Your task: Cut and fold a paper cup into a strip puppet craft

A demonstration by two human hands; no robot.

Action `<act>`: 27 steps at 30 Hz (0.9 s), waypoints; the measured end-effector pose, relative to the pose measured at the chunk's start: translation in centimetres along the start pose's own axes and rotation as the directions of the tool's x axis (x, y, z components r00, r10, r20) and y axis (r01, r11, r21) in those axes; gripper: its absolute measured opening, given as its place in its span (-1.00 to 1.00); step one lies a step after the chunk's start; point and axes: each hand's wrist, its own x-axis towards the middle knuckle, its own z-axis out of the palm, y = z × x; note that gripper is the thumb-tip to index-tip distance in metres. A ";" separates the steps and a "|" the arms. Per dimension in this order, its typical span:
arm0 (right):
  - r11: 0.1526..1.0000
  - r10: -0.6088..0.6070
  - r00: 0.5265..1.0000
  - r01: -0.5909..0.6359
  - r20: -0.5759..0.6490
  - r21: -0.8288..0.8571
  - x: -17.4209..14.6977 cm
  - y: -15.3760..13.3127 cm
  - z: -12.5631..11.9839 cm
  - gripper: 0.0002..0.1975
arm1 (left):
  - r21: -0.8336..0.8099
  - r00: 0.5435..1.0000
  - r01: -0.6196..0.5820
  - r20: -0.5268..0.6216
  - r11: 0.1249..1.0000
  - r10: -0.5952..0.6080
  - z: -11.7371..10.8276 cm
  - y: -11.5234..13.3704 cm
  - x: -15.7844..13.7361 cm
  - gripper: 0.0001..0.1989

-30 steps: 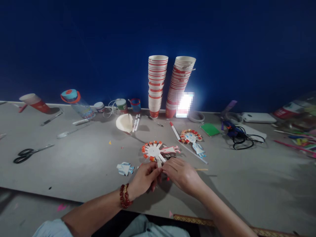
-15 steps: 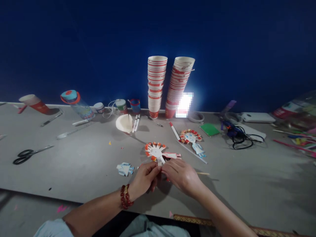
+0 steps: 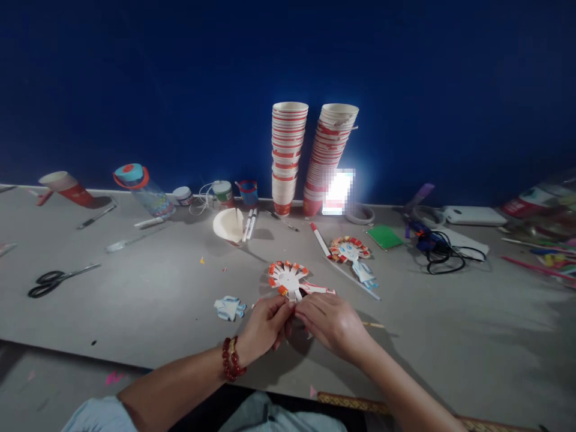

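Observation:
Both my hands meet over the table at a round cut paper cup point(image 3: 288, 281), whose white strips fan out with red-orange curled tips. My left hand point(image 3: 269, 321) is closed, thumb and fingers pinching a near strip of it. My right hand point(image 3: 330, 318) is closed on the same spot from the other side, its fingertips largely hidden. Behind my right hand lies a white paper figure with a red outline point(image 3: 320, 288). A blue-outlined paper dress cutout point(image 3: 229, 308) lies left of my hands. To the right rests a finished-looking doll with a drawn face point(image 3: 347, 249) and a blue-edged body.
Two tall stacks of paper cups point(image 3: 289, 156) stand at the back beside a bright light point(image 3: 338, 191). Scissors point(image 3: 63, 279) lie on the left, a water bottle point(image 3: 144, 191) behind them. A glue gun point(image 3: 423, 237) with black cable and a green square point(image 3: 384, 236) are at right.
The fanned cup has turned slightly, and the strip by my fingertips is now bent down between my hands. The whole view has shifted a little; the other things stay put.

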 end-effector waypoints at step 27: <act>0.994 0.001 0.997 -0.010 -0.082 -0.112 -0.4 0.3 0.9 -0.70 | -0.073 0.998 -0.008 -0.058 0.997 0.004 0.1 -0.6 0.2 -0.58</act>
